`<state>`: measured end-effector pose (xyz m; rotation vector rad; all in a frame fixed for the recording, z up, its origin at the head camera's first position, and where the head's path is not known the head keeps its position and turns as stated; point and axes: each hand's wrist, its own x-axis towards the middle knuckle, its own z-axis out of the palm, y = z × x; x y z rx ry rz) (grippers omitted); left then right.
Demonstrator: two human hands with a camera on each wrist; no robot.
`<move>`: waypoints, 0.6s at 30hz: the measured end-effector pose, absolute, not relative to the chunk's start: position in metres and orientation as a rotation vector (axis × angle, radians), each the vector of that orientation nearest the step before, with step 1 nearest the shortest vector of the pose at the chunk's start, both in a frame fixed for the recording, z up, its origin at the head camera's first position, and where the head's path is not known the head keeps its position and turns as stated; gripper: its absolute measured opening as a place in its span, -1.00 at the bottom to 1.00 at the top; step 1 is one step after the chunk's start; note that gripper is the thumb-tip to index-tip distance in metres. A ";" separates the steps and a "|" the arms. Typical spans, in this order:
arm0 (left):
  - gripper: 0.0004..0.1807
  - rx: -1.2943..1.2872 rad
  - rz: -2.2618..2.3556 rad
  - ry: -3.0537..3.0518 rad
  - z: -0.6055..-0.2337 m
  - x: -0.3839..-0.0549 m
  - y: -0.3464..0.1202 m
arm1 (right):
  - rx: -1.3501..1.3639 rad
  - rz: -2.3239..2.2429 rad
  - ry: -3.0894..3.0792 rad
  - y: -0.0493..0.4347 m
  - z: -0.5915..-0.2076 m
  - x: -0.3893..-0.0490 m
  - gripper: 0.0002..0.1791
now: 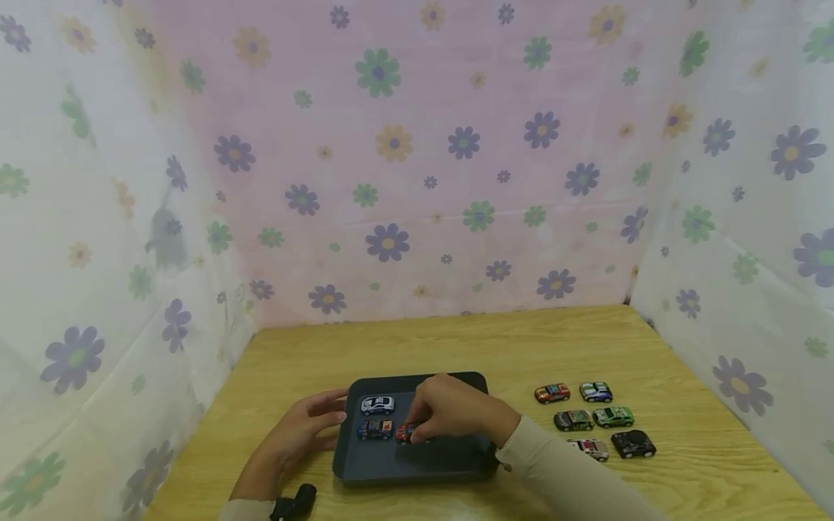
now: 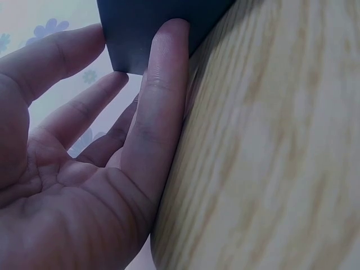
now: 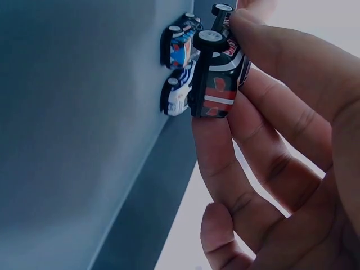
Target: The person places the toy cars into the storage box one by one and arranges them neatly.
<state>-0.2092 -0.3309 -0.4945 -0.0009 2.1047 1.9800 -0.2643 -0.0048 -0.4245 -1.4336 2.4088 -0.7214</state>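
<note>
A dark grey tray (image 1: 449, 463) lies on the wooden table. My right hand (image 1: 456, 411) is over it and pinches a red and black toy car (image 3: 219, 84) between thumb and fingertips. In the right wrist view that car is tilted, its wheels facing the tray floor. Inside the tray, on the left, stand a white toy car (image 1: 378, 405) and, just in front of it, a dark blue toy car (image 1: 374, 430). My left hand (image 1: 305, 428) is at the tray's left side, its extended fingers touching the outer wall (image 2: 132, 42).
Right of the tray, several toy cars stand in rows on the table, among them an orange-red one (image 1: 552, 393), a green one (image 1: 614, 417) and a black one (image 1: 633, 443). Flowered cloth (image 1: 430, 174) encloses the table at the back and sides.
</note>
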 end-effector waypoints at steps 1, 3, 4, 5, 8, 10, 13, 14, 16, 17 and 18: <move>-0.29 -0.001 1.981 2.104 -0.495 -0.209 -0.331 | -1.428 -0.719 2.410 -0.007 -0.425 -0.264 -0.82; -0.28 0.000 1.979 2.106 -0.495 -0.210 -0.331 | -1.435 -0.706 2.411 -0.012 -0.426 -0.264 -0.82; -0.28 -0.003 1.977 2.110 -0.495 -0.210 -0.331 | -1.433 -0.710 2.402 -0.015 -0.426 -0.264 -0.82; -0.28 -0.004 1.974 2.114 -0.495 -0.210 -0.331 | -1.435 -0.710 2.394 -0.018 -0.427 -0.264 -0.82; -0.28 -0.006 1.969 2.118 -0.495 -0.209 -0.331 | -1.453 -0.696 2.380 -0.026 -0.428 -0.265 -0.83; -0.29 -0.006 1.970 2.113 -0.494 -0.209 -0.331 | -1.455 -0.684 2.378 -0.032 -0.429 -0.265 -0.83; -0.30 -0.006 1.969 2.107 -0.493 -0.210 -0.331 | -1.456 -0.652 2.392 -0.038 -0.428 -0.265 -0.82; -0.30 -0.005 1.968 2.107 -0.493 -0.210 -0.332 | -1.454 -0.646 2.392 -0.041 -0.428 -0.265 -0.82; -0.30 -0.005 1.965 2.107 -0.493 -0.210 -0.332 | -1.452 -0.630 2.392 -0.044 -0.428 -0.265 -0.83; -0.30 -0.003 1.963 2.109 -0.492 -0.210 -0.332 | -1.451 -0.622 2.391 -0.046 -0.428 -0.265 -0.83; -0.30 -0.003 1.962 2.109 -0.492 -0.210 -0.332 | -1.453 -0.616 2.389 -0.048 -0.428 -0.264 -0.84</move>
